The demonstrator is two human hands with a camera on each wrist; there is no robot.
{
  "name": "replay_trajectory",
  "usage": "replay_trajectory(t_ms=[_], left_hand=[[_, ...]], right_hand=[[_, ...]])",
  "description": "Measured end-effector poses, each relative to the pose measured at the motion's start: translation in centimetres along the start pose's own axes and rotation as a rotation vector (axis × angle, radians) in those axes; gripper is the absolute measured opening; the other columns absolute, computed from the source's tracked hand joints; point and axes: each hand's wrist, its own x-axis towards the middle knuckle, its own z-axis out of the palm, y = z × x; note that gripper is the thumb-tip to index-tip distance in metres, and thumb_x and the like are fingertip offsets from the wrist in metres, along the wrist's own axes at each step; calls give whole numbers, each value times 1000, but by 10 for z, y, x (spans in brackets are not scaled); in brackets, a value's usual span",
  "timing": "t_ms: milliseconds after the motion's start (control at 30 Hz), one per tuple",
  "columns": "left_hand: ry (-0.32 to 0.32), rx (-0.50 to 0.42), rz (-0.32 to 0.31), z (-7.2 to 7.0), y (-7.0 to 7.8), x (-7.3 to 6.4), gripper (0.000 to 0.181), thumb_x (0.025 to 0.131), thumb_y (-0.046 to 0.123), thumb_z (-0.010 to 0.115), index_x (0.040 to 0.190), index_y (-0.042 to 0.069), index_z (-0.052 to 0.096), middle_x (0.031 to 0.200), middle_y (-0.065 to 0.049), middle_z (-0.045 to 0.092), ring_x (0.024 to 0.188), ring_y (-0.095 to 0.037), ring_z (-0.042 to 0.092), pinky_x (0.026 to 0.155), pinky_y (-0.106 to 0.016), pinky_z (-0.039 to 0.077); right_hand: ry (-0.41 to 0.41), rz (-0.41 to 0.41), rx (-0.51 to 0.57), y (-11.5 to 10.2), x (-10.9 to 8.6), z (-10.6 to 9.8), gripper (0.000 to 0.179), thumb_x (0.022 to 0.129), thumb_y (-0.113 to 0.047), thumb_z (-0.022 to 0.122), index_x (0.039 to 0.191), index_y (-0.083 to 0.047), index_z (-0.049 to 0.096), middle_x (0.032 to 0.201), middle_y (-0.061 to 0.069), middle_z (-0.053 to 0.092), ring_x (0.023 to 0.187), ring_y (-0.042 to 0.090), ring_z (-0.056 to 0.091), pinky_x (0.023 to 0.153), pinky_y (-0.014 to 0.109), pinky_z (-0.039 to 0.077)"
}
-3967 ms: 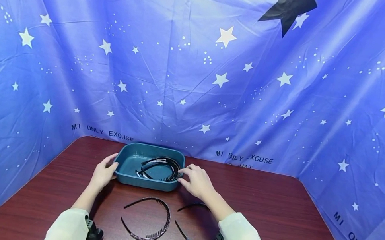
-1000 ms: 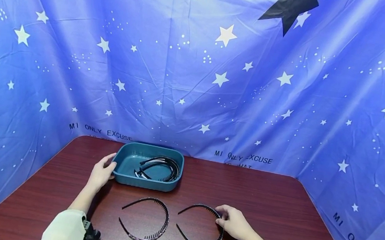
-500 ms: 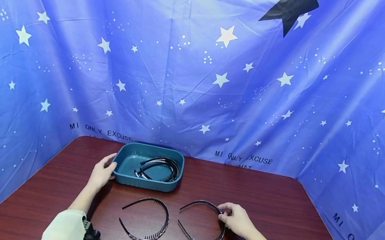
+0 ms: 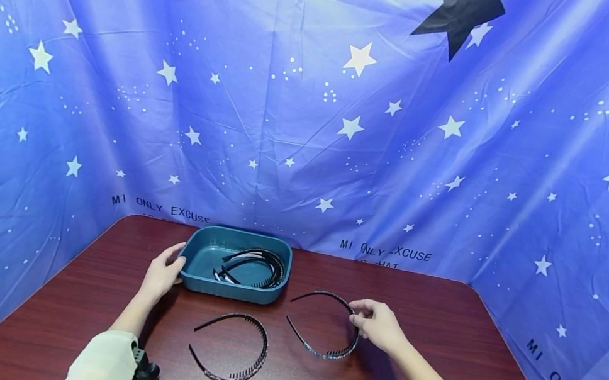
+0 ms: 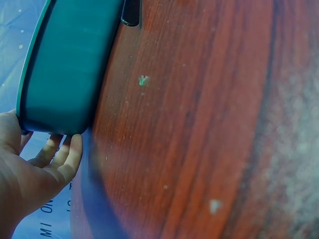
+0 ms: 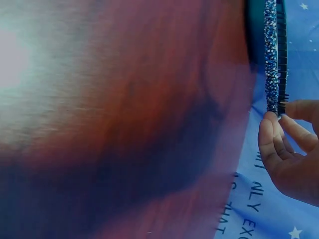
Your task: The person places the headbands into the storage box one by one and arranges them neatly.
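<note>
My right hand (image 4: 379, 326) pinches a toothed black headband (image 4: 326, 355) between thumb and fingers. The headband has a glittery outer band and is raised over the table. In the right wrist view its sparkling edge (image 6: 270, 55) runs up from the fingertips. At the left end of a teal plastic box (image 4: 229, 290), my left hand (image 4: 159, 275) holds the wall, with fingertips against its outer side in the left wrist view. Several black headbands (image 4: 274, 269) lie together in the box's right half. A second glittery headband (image 4: 263, 353) lies flat on the table in front of the box.
The dark red wooden table (image 4: 411, 298) is enclosed by a blue star-printed curtain (image 4: 313, 121) at the back and sides. The box stands near the table's back edge. A black wrist device (image 4: 145, 373) sits at the left sleeve.
The right hand has gone from the box's right end to the right-hand headband, taken hold of it and lifted it off the table, toward the back. The left hand has stayed at the box.
</note>
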Motion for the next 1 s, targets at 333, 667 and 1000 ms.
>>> replay_trajectory(t_ms=[333,667,1000], left_hand=[[-7,3,-12,0,1,-2,47,98,14,41,143,6,36,132,-30,46,105,-38,56,79,-40,58],[-5,7,-8,0,2,-1,47,98,15,41,143,7,36,132,-30,46,105,-37,56,79,-41,58],[-1,-2,0,0,-1,0,47,98,15,41,143,7,36,130,-29,46,107,-38,55,80,-41,57]], right_hand=[[61,11,-20,-17,18,-6,26,84,-3,63,109,3,65,67,2,55,52,13,52,48,22,44],[84,18,-16,-24,35,-4,27,84,-5,64,110,1,65,68,1,56,54,16,55,50,23,46],[95,23,-32,-39,48,0,28,84,-8,64,112,-2,66,67,1,58,54,15,54,49,22,41]])
